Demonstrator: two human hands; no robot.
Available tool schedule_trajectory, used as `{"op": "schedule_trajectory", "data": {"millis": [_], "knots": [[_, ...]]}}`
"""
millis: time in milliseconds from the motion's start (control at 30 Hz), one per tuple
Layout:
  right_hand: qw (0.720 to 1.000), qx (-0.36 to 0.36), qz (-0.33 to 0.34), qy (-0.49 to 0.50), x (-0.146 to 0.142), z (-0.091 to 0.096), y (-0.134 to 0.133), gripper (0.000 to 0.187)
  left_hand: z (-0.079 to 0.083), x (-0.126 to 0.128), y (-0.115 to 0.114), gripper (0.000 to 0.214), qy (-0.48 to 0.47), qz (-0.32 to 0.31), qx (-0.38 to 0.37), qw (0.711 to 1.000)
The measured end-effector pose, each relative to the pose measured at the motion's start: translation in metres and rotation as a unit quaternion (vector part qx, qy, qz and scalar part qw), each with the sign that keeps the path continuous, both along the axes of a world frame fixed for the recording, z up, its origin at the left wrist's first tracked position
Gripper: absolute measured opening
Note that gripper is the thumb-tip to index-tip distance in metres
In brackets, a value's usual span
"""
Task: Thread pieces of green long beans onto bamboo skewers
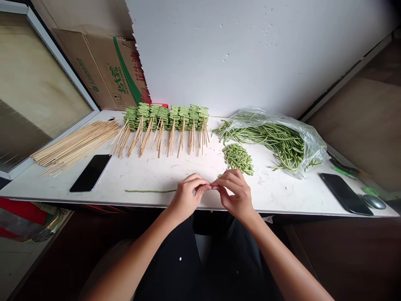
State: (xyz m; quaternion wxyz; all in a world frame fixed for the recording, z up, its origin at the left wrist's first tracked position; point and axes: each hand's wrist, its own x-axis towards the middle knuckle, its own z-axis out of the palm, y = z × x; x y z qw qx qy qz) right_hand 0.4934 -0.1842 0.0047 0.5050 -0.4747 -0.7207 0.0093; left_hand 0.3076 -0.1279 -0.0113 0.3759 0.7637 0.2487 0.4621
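Green stuff everywhere: one long bean (150, 191) lies near the front edge of the white counter (150, 173), and it runs in behind the left hand (187, 193). Fingertips of both hands meet: the left grip looks clamped on the bean, and the right hand (235, 193) seems pinched on its tip, though fingers cover most of the contact, so don't quote me. My read is this is the snapping step, long bean into short bits, since a pile (238, 159) of short pieces sits just beyond the right hand. Next move probably calls for a firm pinch and a quick bend, then the bit onto the pile. Further back, bundles (184, 117) sit threaded on sticks, loose skewers (77, 145) lie left, and more beans (266, 136) poke out of the bag (315, 144) on the right.
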Motion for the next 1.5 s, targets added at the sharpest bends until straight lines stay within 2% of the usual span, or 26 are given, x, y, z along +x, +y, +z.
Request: {"op": "schedule_trajectory", "data": {"millis": [167, 400, 500, 600, 667, 733, 800, 1000, 1133, 1233, 1300, 1400, 1500], "knots": [[0.983, -0.049, -0.007, 0.179, -0.013, -0.008, -0.005, 0.007, 0.002, 0.003, -0.007, 0.012, -0.062, 0.001, 0.006, 0.998], [0.952, -0.098, 0.027, 0.289, -0.015, -0.013, -0.003, 0.004, 0.001, 0.005, -0.008, 0.014, -0.083, -0.012, -0.002, 0.996], [0.959, -0.113, 0.014, 0.259, 0.006, -0.012, 0.006, 0.005, -0.002, 0.002, -0.002, 0.016, -0.075, -0.008, -0.014, 0.997], [0.982, -0.111, -0.081, 0.13, 0.037, -0.015, 0.016, 0.009, -0.008, -0.001, 0.005, 0.017, -0.057, 0.014, -0.034, 0.998], [0.982, -0.13, -0.129, 0.048, 0.055, -0.019, 0.021, 0.015, -0.012, -0.001, 0.007, 0.018, -0.036, 0.027, -0.052, 0.998], [0.979, -0.142, -0.144, -0.001, 0.066, -0.024, 0.024, 0.018, -0.014, -0.001, 0.009, 0.019, -0.011, 0.033, -0.059, 0.998], [0.98, -0.149, -0.132, -0.031, 0.07, -0.028, 0.025, 0.017, -0.015, -0.001, 0.009, 0.019, 0.01, 0.035, -0.055, 0.998], [0.984, -0.157, -0.074, -0.047, 0.067, -0.03, 0.025, 0.014, -0.014, -0.001, 0.009, 0.02, 0.036, 0.026, -0.054, 0.998], [0.987, -0.126, -0.102, -0.006, 0.072, -0.022, 0.023, 0.022, -0.016, -0.001, 0.008, 0.021, 0.028, 0.027, -0.055, 0.998], [0.982, -0.122, -0.138, 0.046, 0.07, -0.015, 0.02, 0.031, -0.017, 0.0, 0.007, 0.036, 0.012, 0.03, -0.079, 0.996], [0.982, -0.139, -0.117, 0.051, 0.062, -0.01, 0.017, 0.034, -0.017, 0.0, 0.006, 0.041, 0.011, 0.023, -0.085, 0.996], [0.985, -0.172, -0.013, 0.013, 0.042, -0.004, 0.012, 0.032, -0.015, 0.001, 0.004, 0.043, 0.016, 0.012, -0.069, 0.997], [0.986, -0.158, 0.047, -0.015, 0.025, -0.002, 0.009, 0.023, -0.015, 0.002, 0.002, 0.044, 0.017, -0.001, -0.065, 0.998]]}}
